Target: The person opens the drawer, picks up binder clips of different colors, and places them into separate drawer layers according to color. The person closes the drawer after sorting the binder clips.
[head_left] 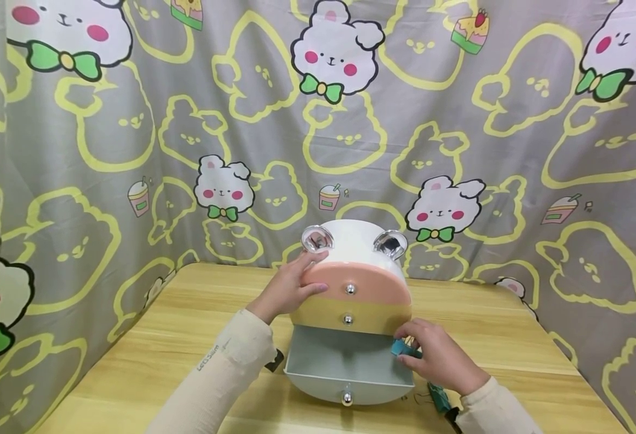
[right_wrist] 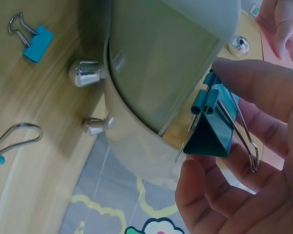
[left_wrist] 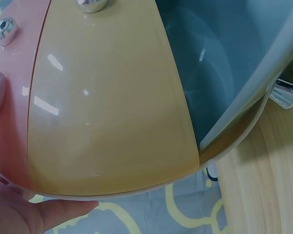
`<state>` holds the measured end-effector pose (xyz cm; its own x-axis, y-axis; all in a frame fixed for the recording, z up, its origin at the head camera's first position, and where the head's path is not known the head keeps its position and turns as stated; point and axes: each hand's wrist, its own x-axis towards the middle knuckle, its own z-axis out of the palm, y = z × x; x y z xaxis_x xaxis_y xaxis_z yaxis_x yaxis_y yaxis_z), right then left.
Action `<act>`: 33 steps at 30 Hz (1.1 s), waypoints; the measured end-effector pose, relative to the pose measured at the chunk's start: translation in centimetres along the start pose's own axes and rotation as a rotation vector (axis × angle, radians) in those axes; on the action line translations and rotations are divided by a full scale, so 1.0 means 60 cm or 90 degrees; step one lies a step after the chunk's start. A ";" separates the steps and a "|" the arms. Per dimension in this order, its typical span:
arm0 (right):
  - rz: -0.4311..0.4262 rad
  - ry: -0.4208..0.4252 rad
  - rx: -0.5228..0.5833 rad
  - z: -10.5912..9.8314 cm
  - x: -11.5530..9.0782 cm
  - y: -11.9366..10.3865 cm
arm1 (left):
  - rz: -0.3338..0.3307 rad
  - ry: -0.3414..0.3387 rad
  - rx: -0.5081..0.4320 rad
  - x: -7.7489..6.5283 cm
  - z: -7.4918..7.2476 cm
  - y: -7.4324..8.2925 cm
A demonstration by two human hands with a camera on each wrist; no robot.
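A small drawer cabinet, with a white top and two silver bulging eyes, stands on the table. Its pink drawer and yellow drawer are closed; the grey-green bottom drawer is pulled out. My left hand holds the cabinet's upper left side, its thumb on the pink front and another finger beside the left eye. Between the thumb and fingers of my right hand is a teal binder clip, pinched at the right edge of the pulled-out drawer. Its wire handles stick out.
On the wooden table right of the cabinet lies another teal binder clip. A bright blue clip shows in the right wrist view. Left of the drawer lies a black object. A patterned curtain hangs behind the table.
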<state>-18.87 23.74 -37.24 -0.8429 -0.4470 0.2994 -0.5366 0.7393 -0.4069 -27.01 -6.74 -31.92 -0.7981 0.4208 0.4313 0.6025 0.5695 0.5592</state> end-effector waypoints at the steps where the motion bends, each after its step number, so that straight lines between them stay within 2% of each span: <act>1: -0.003 0.000 0.003 0.001 0.000 0.000 | 0.000 0.000 -0.001 0.000 0.000 0.000; 13: -0.053 -0.019 0.054 0.006 -0.002 0.000 | 0.012 0.007 0.001 -0.001 0.001 0.000; 25: -0.074 -0.030 0.088 0.014 -0.001 -0.005 | 0.006 0.008 0.000 -0.001 0.002 0.001; 33: -0.061 -0.036 0.095 0.015 -0.002 -0.005 | 0.002 0.006 -0.001 -0.002 0.002 -0.001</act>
<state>-18.64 23.14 -37.96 -0.7859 -0.5429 0.2960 -0.6113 0.6102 -0.5039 -26.95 -6.75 -32.13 -0.7962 0.4160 0.4394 0.6048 0.5673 0.5589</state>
